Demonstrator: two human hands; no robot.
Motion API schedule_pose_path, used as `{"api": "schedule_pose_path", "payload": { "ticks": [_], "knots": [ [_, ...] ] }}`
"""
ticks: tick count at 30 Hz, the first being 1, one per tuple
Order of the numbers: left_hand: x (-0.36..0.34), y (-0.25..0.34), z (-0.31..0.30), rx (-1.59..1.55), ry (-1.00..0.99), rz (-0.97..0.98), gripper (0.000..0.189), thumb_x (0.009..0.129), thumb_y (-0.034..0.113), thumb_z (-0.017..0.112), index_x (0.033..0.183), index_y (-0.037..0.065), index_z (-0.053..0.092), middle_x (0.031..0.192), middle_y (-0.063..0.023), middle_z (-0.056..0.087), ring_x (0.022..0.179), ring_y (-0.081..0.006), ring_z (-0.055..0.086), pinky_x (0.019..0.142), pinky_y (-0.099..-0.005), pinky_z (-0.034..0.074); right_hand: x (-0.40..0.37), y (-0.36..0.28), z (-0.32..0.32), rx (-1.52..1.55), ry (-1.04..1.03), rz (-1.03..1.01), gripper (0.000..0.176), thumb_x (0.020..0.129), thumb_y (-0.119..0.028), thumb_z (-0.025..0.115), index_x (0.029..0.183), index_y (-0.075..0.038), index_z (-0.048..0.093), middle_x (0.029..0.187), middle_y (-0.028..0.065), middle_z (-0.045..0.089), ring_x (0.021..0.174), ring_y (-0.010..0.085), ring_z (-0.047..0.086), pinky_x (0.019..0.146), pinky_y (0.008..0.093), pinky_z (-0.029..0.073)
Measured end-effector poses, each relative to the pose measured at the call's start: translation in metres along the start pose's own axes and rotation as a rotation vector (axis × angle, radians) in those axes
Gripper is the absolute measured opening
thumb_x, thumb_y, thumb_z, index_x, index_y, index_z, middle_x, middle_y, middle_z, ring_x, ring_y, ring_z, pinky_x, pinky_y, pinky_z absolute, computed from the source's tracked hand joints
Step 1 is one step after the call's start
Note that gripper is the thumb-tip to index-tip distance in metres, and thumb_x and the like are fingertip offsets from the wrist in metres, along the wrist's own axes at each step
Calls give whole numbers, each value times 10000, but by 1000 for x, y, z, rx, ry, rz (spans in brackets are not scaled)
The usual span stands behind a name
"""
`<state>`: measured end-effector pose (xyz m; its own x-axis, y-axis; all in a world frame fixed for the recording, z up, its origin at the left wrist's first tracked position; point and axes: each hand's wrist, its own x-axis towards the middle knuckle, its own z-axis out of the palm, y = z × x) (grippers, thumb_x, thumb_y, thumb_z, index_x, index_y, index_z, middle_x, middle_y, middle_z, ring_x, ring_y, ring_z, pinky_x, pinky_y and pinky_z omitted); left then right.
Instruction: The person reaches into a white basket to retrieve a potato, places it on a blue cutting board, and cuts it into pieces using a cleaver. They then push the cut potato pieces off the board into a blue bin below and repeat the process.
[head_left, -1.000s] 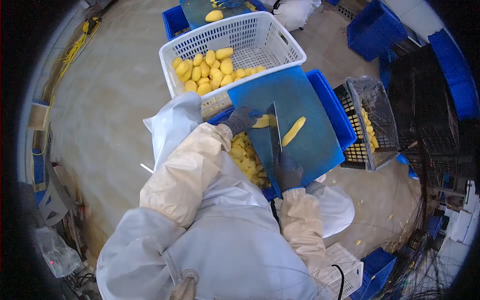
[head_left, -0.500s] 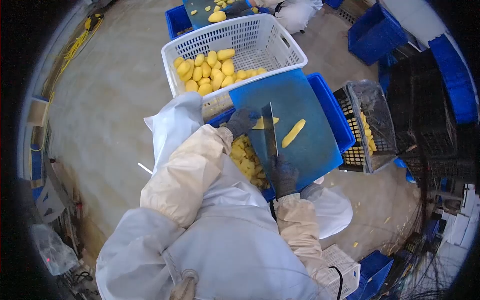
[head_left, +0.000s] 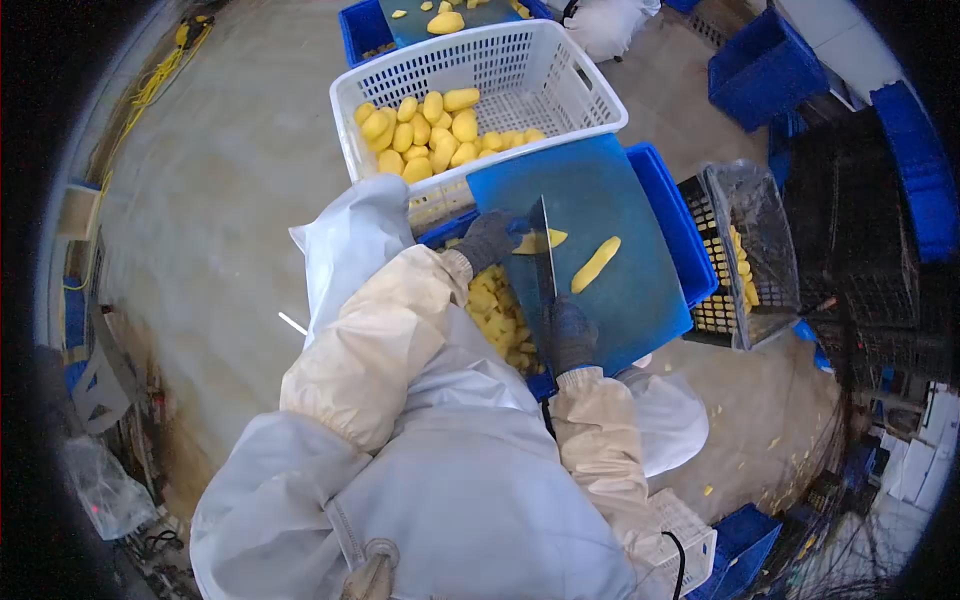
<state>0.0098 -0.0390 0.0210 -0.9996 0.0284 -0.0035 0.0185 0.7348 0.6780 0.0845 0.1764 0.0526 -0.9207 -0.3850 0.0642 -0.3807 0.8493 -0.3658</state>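
My right hand (head_left: 572, 335), in a grey glove, is closed around the handle of a large kitchen knife (head_left: 546, 250). The blade stands on edge across a piece of peeled potato (head_left: 530, 243), whose yellow flesh shows on both sides of it. Gloved too, my left hand (head_left: 488, 240) grips that piece from the left, at the edge of the blue cutting board (head_left: 630, 240). A long potato slice (head_left: 596, 264) lies on the board, right of the knife. Below the board's left edge, many potato pieces (head_left: 495, 310) fill a blue bin.
Beyond the board, a white basket (head_left: 480, 50) holds peeled potatoes (head_left: 430, 130). A blue crate (head_left: 672, 220) sits under the board's right side. Further right stands a black crate (head_left: 712, 255) with a plastic liner and yellow pieces. Another cutting board (head_left: 460, 15) is at the top.
The blade has turned slightly and now shows more edge-on, still at the potato piece. The whole view has shifted slightly. A co-worker's gloved hand at the top is no longer visible.
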Motion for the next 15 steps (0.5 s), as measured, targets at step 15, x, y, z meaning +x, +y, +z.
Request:
{"api": "schedule_pose_path", "payload": {
  "ticks": [15],
  "knots": [
    [-37, -31, 27, -262, 290, -243, 103, 726, 73, 590, 822, 37, 579, 716, -62, 559, 650, -178, 521, 589, -316, 434, -26, -7, -2, -90, 162, 111, 329, 873, -380, 482, 828, -81, 611, 669, 184, 602, 621, 348, 602, 578, 469, 452]
  ]
}}
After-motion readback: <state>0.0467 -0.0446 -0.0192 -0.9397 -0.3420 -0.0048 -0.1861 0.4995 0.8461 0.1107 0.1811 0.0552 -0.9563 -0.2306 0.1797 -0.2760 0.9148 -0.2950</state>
